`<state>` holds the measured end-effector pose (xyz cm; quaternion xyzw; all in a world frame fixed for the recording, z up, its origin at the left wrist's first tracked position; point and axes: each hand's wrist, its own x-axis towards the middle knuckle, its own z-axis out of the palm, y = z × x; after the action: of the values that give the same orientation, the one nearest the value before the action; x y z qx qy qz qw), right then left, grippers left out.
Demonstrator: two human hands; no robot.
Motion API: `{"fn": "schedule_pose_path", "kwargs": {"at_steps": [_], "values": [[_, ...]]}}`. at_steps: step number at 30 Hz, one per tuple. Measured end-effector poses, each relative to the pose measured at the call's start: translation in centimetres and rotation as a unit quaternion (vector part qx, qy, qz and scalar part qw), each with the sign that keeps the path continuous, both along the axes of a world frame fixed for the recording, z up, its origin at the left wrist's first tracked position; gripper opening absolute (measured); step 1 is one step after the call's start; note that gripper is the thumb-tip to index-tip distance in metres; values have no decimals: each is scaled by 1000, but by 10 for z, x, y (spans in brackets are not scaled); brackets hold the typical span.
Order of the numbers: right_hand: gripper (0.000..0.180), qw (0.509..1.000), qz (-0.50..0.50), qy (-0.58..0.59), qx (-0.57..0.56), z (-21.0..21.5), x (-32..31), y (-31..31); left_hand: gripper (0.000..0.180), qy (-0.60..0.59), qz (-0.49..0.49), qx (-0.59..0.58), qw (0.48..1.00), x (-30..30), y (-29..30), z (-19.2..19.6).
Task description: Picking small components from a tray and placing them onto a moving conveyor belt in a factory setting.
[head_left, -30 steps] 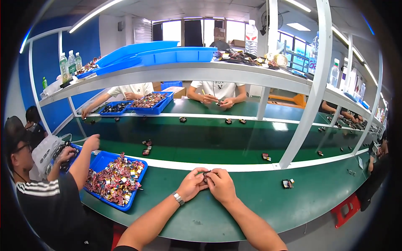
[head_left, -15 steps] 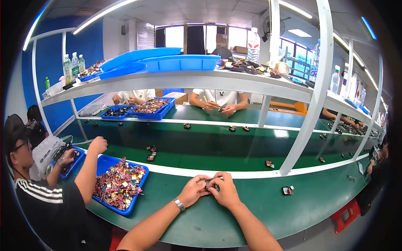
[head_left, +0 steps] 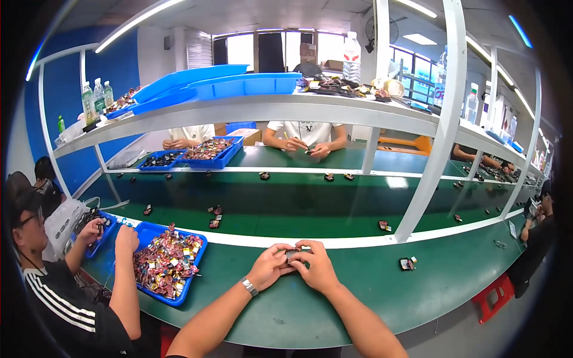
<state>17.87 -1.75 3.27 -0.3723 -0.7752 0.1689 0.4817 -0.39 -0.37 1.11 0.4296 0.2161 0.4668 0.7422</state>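
Observation:
Both my hands meet over the green bench in front of me, around a small dark rectangular electronic part (head_left: 292, 255). My left hand (head_left: 267, 268), with a metal-banded watch on its wrist, grips the part from the left. Closed on its other side is my right hand (head_left: 316, 267), thumb and fingers pressed to it. Fingers cover much of the part, so its details are hidden. To the right on the bench lies a similar small black part (head_left: 407, 264) with red and white bits.
A blue tray (head_left: 184, 293) heaped with small red, yellow and white parts stands left, beside a co-worker (head_left: 65, 298). Ahead runs a green belt (head_left: 298, 206) carrying scattered parts. A white post (head_left: 433, 143) and overhead shelf (head_left: 250, 113) frame it. Another person (head_left: 307, 137) works opposite.
The co-worker's hand on the left has drawn back from the belt toward the trays, and a small part now lies on the belt there. My hands stay closed around the part, fingers shifted slightly.

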Motion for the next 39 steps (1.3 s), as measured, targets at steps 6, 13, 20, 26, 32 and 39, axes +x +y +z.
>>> {"fn": "schedule_pose_path", "kwargs": {"at_steps": [6,13,20,26,32,39], "values": [[15,998,-18,-13,53,2,-2,-2,25,-29,-14,2,999,-1,0,-2],[14,1000,-27,13,5,-5,-7,-2,25,-15,-19,4,1000,0,3,-6],[14,999,-42,19,-2,-10,-8,-3,24,-24,-15,18,999,0,2,-4],[15,998,-15,42,-41,-15,-6,2,24,-13,-16,14,1000,-1,-2,-1],[16,997,-20,51,-63,-15,-8,0,22,-19,-11,16,1000,3,-2,-2],[16,999,6,43,-9,0,-8,-6,20,-25,-18,28,999,-1,-2,-5]]}}
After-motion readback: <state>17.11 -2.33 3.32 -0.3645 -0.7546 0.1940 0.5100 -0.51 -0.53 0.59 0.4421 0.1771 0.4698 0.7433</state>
